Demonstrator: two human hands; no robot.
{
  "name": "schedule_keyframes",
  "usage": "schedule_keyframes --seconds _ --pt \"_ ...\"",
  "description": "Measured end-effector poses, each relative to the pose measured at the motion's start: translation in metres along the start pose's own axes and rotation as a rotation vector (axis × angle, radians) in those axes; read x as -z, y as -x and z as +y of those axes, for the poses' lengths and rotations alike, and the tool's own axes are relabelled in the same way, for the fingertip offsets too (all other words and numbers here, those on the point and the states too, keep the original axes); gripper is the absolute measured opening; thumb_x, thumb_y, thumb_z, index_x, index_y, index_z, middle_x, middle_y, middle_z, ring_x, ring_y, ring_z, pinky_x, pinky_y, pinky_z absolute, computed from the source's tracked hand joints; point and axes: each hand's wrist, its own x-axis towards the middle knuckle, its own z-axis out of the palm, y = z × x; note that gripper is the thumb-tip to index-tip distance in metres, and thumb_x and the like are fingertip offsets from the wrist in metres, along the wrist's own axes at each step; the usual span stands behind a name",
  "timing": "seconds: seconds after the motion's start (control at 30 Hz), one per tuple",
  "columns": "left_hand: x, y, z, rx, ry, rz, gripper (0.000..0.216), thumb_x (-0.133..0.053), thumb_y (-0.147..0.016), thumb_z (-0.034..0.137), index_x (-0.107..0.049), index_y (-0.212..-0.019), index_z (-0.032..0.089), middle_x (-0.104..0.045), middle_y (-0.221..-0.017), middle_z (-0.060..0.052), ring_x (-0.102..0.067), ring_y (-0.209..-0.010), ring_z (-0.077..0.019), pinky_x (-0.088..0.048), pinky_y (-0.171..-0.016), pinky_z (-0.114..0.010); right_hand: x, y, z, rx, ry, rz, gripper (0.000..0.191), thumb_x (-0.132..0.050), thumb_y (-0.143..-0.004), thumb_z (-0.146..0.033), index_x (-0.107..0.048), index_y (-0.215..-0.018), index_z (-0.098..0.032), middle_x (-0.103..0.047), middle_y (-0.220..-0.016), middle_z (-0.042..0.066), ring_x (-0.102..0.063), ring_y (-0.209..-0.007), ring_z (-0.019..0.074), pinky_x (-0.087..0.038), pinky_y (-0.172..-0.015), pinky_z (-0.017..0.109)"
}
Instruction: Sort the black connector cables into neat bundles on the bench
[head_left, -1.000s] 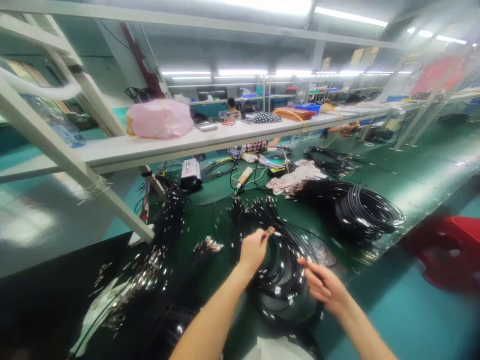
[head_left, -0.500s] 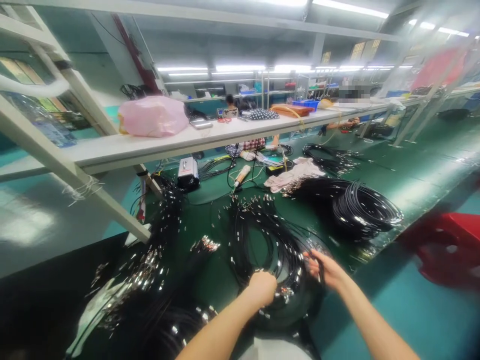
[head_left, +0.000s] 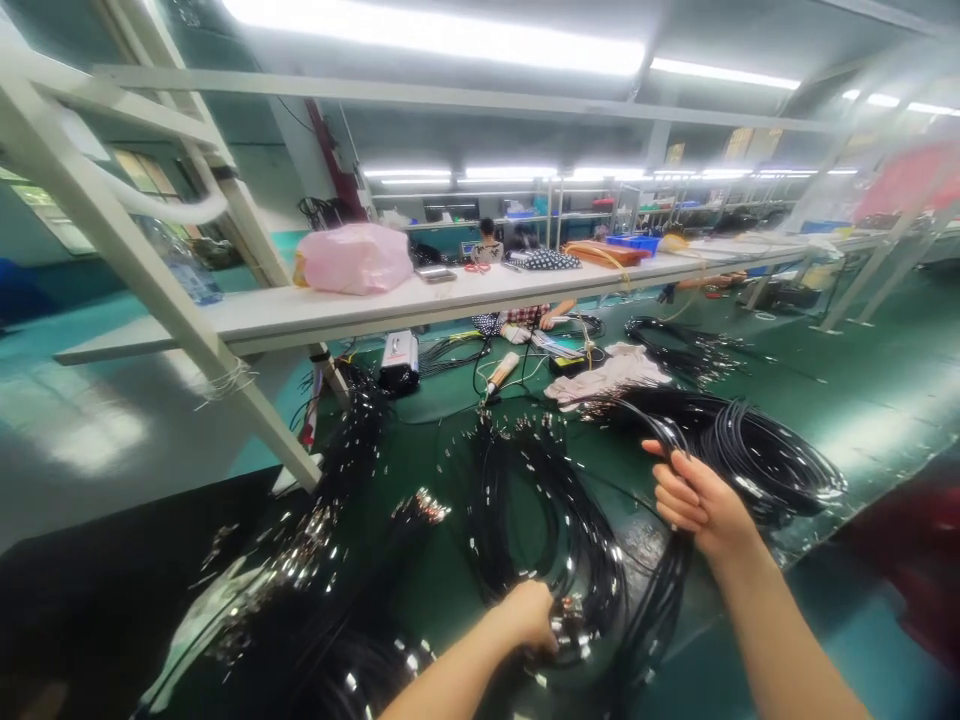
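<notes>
Here, I am clamping black cables (head_left: 661, 598) within my right grip (head_left: 703, 505), ideally avoiding kinks, while my left grip (head_left: 526, 614) is clasping connector ends (head_left: 571, 612) at its fingers.

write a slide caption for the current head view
Right hand holding a bundle of thin black cables over a green workbench, left hand beside shiny cable tips near looped black cables.
</notes>
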Motion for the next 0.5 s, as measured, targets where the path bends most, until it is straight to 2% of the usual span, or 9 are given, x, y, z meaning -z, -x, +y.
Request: schedule_keyframes --seconds 0.03,0.1,0.2,0.27,0.3,0.37,0.4,0.47,0.5 --pt "0.003 0.001 0.001 -0.008 0.170 0.085 0.024 -0.075 -0.044 0.024 -0.054 -0.051 0.013 -0.053 -0.052 -0.003 -0.053 -0.055 -0.0178 -0.042 -0.056 -0.028 -0.003 -0.002 -0.003 -0.004 0.027 -0.025 0.021 -0.052 -0.083 -0.029 -0.059 -0.101 -0.019 -0.022 -0.046 -0.010 -0.006 -0.034 0.0020 -0.013 -0.028 0.013" --pt "0.016 0.007 0.007 -0.013 0.456 0.237 0.028 -0.063 -0.062 0.039 -0.054 -0.059 0.014 -0.048 -0.050 0.000 -0.045 -0.047 -0.0107 -0.037 -0.050 -0.024 -0.009 -0.003 -0.005 -0.035 0.099 -0.068 0.023 -0.051 -0.084 -0.031 -0.057 -0.103 -0.020 -0.023 -0.045 -0.010 -0.008 -0.033 0.0020 -0.013 -0.029 0.013" --pt "0.060 0.027 0.023 -0.031 0.813 0.327 0.046 -0.031 -0.080 0.054 -0.051 -0.088 0.014 -0.052 -0.058 0.001 -0.024 -0.034 -0.0037 -0.023 -0.037 -0.020 -0.019 0.001 0.001 -0.095 0.246 -0.102 0.028 -0.053 -0.082 -0.036 -0.055 -0.105 -0.020 -0.026 -0.044 -0.010 -0.013 -0.033 0.0022 -0.014 -0.030 0.014" --pt "0.102 0.046 0.037 -0.131 1.266 0.331 0.050 -0.039 -0.077 0.057 -0.046 -0.101 0.014 -0.060 -0.077 -0.005 -0.015 -0.033 -0.0001 -0.012 -0.035 -0.018 -0.029 0.008 0.010 -0.150 0.374 -0.115 0.035 -0.054 -0.080 -0.042 -0.053 -0.107 -0.019 -0.027 -0.043 -0.010 -0.017 -0.033 0.0025 -0.015 -0.031 0.014" --pt "0.123 0.055 0.045 -0.195 1.411 0.305 0.050 -0.045 -0.076 0.056 -0.045 -0.103 0.014 -0.062 -0.085 -0.009 -0.014 -0.033 0.0014 -0.009 -0.035 -0.018 -0.036 0.012 0.015 -0.189 0.453 -0.126 0.039 -0.053 -0.080 -0.045 -0.052 -0.109 -0.018 -0.027 -0.043 -0.010 -0.019 -0.033 0.0028 -0.016 -0.032 0.014" --pt "0.160 0.073 0.058 -0.285 1.516 0.255 0.047 -0.050 -0.076 0.053 -0.048 -0.099 0.012 -0.062 -0.093 -0.014 -0.015 -0.032 0.0034 -0.007 -0.035 -0.018 -0.050 0.022 0.026 -0.249 0.648 -0.156 0.045 -0.050 -0.080 -0.050 -0.052 -0.111 -0.017 -0.031 -0.044 -0.008 -0.025 -0.035 0.0043 -0.021 -0.034 0.015" --pt "0.176 0.080 0.063 -0.312 1.516 0.244 0.045 -0.051 -0.076 0.052 -0.049 -0.095 0.011 -0.062 -0.094 -0.015 -0.015 -0.031 0.0039 -0.006 -0.034 -0.017 -0.058 0.026 0.031 -0.240 0.766 -0.165 0.046 -0.049 -0.080 -0.051 -0.053 -0.111 -0.018 -0.040 -0.048 -0.005 -0.033 -0.038 0.0060 -0.027 -0.035 0.016" --pt "0.197 0.090 0.070 -0.348 1.483 0.226 0.041 -0.053 -0.076 0.049 -0.050 -0.090 0.010 -0.062 -0.092 -0.016 -0.015 -0.030 0.0045 -0.005 -0.033 -0.017 -0.069 0.031 0.044 -0.150 1.013 -0.186 0.044 -0.047 -0.080 -0.050 -0.055 -0.112 -0.020 -0.059 -0.072 0.005 -0.052 -0.056 0.0131 -0.043 -0.049 0.022" --pt "0.203 0.093 0.072 -0.367 1.465 0.216 0.040 -0.054 -0.076 0.048 -0.050 -0.088 0.010 -0.063 -0.091 -0.016 -0.015 -0.029 0.0046 -0.005 -0.033 -0.016 -0.073 0.031 0.052 -0.098 1.122 -0.200 0.043 -0.047 -0.081 -0.047 -0.055 -0.113 -0.021 -0.063 -0.086 0.008 -0.057 -0.068 0.0169 -0.047 -0.059 0.025"
